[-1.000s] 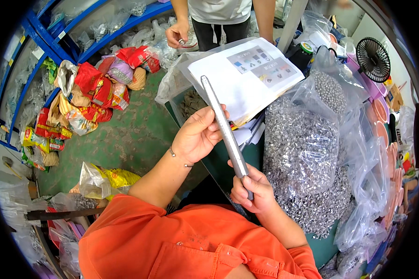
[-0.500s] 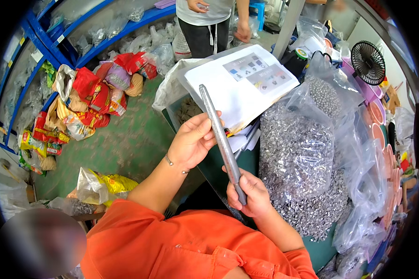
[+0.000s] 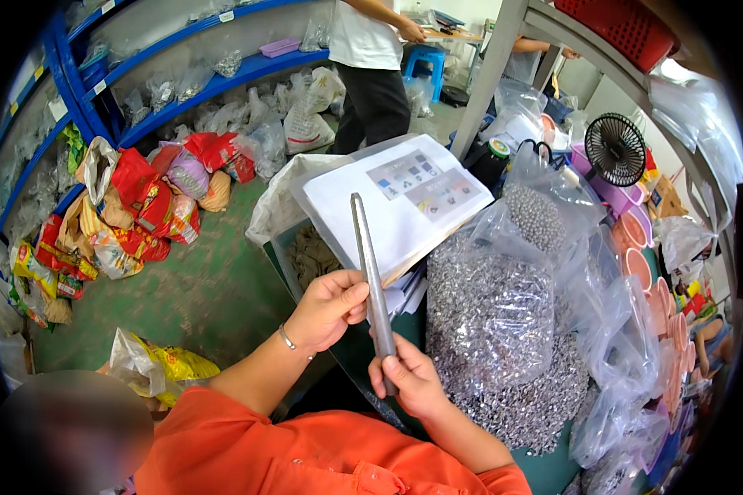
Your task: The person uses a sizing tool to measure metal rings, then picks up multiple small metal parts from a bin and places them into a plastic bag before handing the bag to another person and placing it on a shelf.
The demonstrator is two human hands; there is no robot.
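A grey tapered metal mandrel point(image 3: 366, 247) is held up in front of me, its narrow end pointing away. My right hand point(image 3: 411, 378) is closed round the thick lower end. Higher up, my left hand point(image 3: 326, 312) pinches the shaft between thumb and fingers; whether something small sits between them is hidden. Behind the mandrel's tip lies a clear plastic sleeve with a printed sheet point(image 3: 338, 219). Right of my hands, a clear bag of small shiny metal pieces point(image 3: 495, 305) lies on a loose heap of the same pieces point(image 3: 520, 412).
A green table point(image 3: 553, 470) bears the heap. A black fan point(image 3: 615, 150) and pink bowls point(image 3: 636, 268) stand at right. Red and yellow sacks point(image 3: 144, 194) lie on the green floor near blue shelves point(image 3: 215, 37). A person point(image 3: 371, 74) stands beyond the table.
The mandrel has turned more upright in my hands, and both hands sit lower in view. The view has shifted, showing more of the far room. The person beyond has turned aside.
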